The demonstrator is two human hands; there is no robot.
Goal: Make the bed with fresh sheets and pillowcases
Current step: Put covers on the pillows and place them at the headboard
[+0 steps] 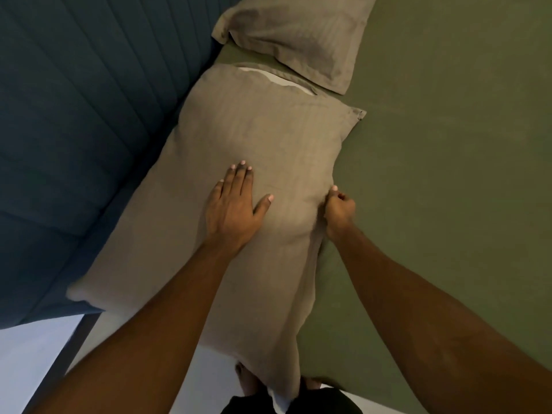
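On my feed the near pillow, in a tan striped case, lies lengthwise on the green sheet. The blue padded headboard runs along that pillow's left side. I have the left hand flat on the middle of the pillow, its fingers straight and slightly spread, grasping nothing. The right hand is at the pillow's right edge, fingers clenched round a fold of the case with the thumb on top. At the pillow's far end the case gapes a little and a strip of white inner pillow shows. Just beyond that end lies the 2nd pillow in a matching case, also on the sheet. The pillow's near end hangs past the edge of the bed, over the pale floor and a bare foot.
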